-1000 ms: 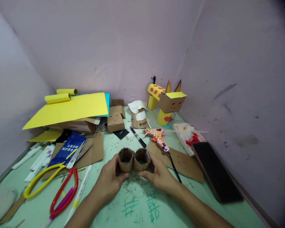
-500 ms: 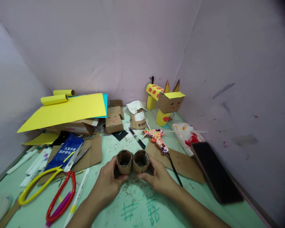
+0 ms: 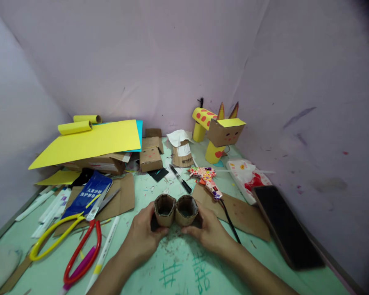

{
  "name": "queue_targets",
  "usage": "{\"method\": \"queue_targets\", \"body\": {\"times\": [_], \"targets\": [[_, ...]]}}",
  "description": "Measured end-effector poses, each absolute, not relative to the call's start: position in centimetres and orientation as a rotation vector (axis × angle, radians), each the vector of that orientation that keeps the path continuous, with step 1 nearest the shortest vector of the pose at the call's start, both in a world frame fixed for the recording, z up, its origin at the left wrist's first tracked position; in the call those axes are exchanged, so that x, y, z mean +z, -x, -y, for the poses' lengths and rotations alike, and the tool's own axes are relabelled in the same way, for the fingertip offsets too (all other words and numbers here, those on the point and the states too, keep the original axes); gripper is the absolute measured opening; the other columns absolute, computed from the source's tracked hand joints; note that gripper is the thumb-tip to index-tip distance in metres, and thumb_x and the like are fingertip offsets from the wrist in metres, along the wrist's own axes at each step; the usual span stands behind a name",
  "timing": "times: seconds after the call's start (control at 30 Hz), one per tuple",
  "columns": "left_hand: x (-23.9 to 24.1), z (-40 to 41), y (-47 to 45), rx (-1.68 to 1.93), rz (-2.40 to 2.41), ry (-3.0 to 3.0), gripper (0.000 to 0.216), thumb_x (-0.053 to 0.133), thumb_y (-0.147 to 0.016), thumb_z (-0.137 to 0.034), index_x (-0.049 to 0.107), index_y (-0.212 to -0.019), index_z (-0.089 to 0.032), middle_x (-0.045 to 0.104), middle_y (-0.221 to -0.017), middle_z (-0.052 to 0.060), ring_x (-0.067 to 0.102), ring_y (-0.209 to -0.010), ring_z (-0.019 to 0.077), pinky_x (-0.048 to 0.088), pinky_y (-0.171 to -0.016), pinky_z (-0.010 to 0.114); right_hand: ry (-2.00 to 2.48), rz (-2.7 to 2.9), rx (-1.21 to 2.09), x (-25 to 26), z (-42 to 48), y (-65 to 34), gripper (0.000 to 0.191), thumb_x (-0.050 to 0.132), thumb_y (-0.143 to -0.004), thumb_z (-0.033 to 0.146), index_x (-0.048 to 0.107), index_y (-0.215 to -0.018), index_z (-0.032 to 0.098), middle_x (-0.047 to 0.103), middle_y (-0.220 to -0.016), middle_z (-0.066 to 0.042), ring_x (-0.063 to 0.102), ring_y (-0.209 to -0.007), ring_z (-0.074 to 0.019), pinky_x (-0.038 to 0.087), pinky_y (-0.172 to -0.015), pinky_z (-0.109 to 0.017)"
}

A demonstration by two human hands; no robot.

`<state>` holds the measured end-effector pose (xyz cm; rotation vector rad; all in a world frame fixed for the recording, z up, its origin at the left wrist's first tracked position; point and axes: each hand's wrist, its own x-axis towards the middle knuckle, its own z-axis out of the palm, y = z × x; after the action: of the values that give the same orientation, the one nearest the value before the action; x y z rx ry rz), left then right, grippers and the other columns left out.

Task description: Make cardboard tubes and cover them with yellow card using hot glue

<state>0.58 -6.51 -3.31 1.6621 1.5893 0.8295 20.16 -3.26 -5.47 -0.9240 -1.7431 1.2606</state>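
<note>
"Cardboard tubes (image 3: 165, 218), two of them, stand upright and open-topped near the front middle of our table (image 3: 141, 272), side by side, with rims touching or nearly so; we can't tell which."

"How are our hands on them?"

"Our left hand (image 3: 143, 232) grasps the left one around its outer side, thumb toward the front, and our right hand (image 3: 209, 229) grasps the right tube (image 3: 186, 218) the same way."

"And the surface we're working on?"

"Pale green, littered with scraps and crumbs, with green grid marks (image 3: 171, 273) drawn between our forearms. To our right we have a flat cardboard piece (image 3: 246, 217), a patterned glue gun (image 3: 207, 178) with its black cord (image 3: 230, 221), and a dark phone (image 3: 287, 225). To our left we see scissors (image 3: 99, 235) with one red and one yellow handle, and a blue packet (image 3: 89, 192)."

"What do we see farther back?"

"A yellow sheet (image 3: 104, 141) on the left with yellow rolls (image 3: 75, 128) on it, and a spotted cardboard animal (image 3: 226, 134) on the right, near the corner."

"And the room?"

"Pale lilac walls close us in. Our right wall (image 3: 320, 135) carries purple smears, a red spot and a brownish patch; our back wall (image 3: 160, 61) has small dark flecks."
</note>
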Motion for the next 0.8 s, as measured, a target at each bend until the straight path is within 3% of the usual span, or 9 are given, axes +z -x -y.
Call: {"method": "queue_targets", "body": {"times": [0.2, 0.53, 0.8], "targets": [[-3.85, 6.34, -0.57, 0.796, -1.621, -1.671, 0.036, 0.067, -0.066, -0.016, 0.057, -0.102, -0.018, 0.067, -0.099, 0.007, 0.06, -0.096, 0.0295, 0.046, -0.081, 0.041, 0.944, 1.785, 1.221, -5.37, 3.33, -20.11, 0.04, 0.074, -0.066, 0.014, 0.058, -0.103, 0.017, 0.064, -0.099, -0.005, 0.059, -0.094, -0.0244, 0.045, -0.085, -0.037], [-3.81, 6.66, -0.56, 0.808, -1.613, -1.69, 0.038, 0.069, -0.067, -0.023, 0.057, -0.102, -0.017, 0.066, -0.101, 0.01, 0.06, -0.094, 0.0293, 0.046, -0.08, 0.041, 0.848, 1.707, 1.217, -5.82, 3.63, -20.12, 0.037, 0.07, -0.073, 0.021, 0.058, -0.107, 0.018, 0.066, -0.104, -0.006, 0.058, -0.097, -0.026, 0.044, -0.086, -0.035], [-3.64, 6.62, -1.12, 0.883, -1.53, -1.688, 0.033, 0.07, -0.066, -0.02, 0.06, -0.097, -0.02, 0.068, -0.099, 0.008, 0.061, -0.095, 0.0305, 0.047, -0.082, 0.042, 0.869, 1.739, 1.273, -5.74, 3.84, -20.11, 0.036, 0.067, -0.069, 0.007, 0.059, -0.102, 0.019, 0.065, -0.096, -0.003, 0.056, -0.099, -0.025, 0.042, -0.09, -0.036]]}}
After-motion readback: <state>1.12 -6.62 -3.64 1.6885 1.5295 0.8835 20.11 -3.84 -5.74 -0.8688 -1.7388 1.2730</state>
